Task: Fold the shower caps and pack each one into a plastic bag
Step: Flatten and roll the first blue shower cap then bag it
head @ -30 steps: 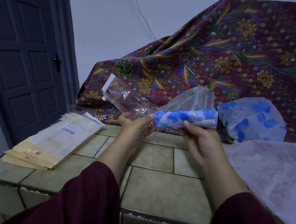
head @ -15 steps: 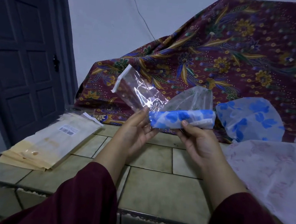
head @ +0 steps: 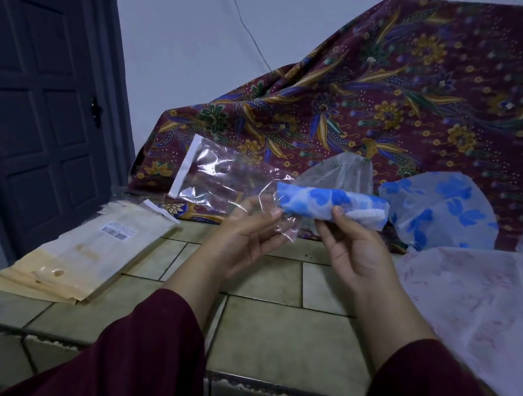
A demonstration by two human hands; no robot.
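My right hand grips a folded blue-flowered shower cap, rolled into a short bundle and held level above the tiled counter. My left hand pinches the mouth of a clear plastic bag just left of the bundle. The bag stretches up and to the left, ending in a white strip. The bundle's left tip sits at the bag's mouth; whether it is inside I cannot tell.
A stack of flat plastic bags with a barcode label lies on the tiled counter at left. Unfolded caps lie at right: a blue-flowered one, a greenish one, a pink one. Patterned batik cloth drapes behind. A dark door stands left.
The bag has swung up and spread out flatter to the left. My left hand's fingers have shifted at its mouth. My right hand still holds the rolled cap against the bag's mouth.
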